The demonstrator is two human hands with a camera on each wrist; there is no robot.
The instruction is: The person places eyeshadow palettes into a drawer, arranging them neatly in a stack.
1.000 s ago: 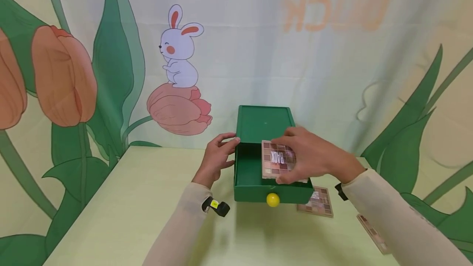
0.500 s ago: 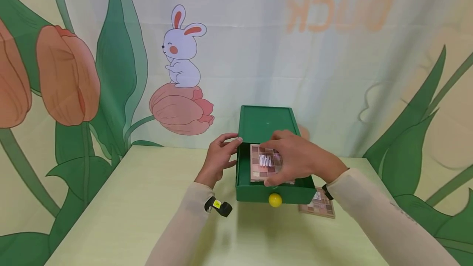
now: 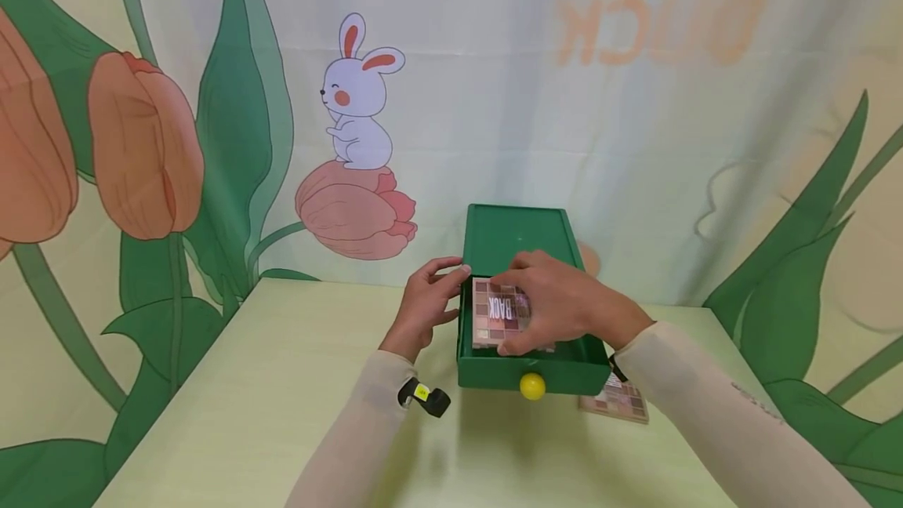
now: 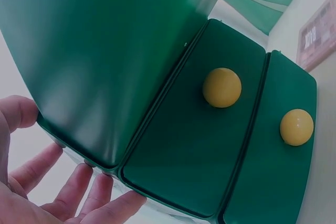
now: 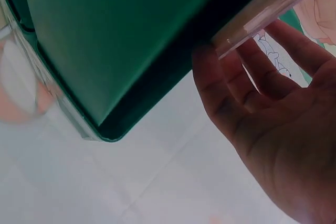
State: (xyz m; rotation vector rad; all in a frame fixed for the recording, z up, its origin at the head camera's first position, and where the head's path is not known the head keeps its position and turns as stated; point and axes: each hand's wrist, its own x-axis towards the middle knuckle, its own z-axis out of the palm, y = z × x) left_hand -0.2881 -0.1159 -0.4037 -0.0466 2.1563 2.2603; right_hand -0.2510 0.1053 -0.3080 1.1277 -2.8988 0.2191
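A green drawer cabinet (image 3: 522,234) stands on the table with its top drawer (image 3: 494,375) pulled out, a yellow knob (image 3: 532,386) on its front. My right hand (image 3: 560,296) grips an eyeshadow palette (image 3: 497,320) between thumb and fingers, over the open drawer near its left wall. White letters read BACK across its grid of colours. In the right wrist view, the fingers hold the palette's edge (image 5: 252,22). My left hand (image 3: 425,304) touches the cabinet's left side with extended fingers; in the left wrist view its fingertips (image 4: 131,200) rest along the cabinet's edge.
Two lower drawers, the middle drawer (image 4: 178,156) and the bottom drawer (image 4: 273,171), are closed. Another palette (image 3: 617,402) lies on the table right of the cabinet, partly covered by my right forearm. A printed curtain (image 3: 480,100) hangs behind.
My right hand has carried the palette leftward and slightly down over the open drawer. The left hand keeps its place at the cabinet's side. My right sleeve now hides the far-right palette.
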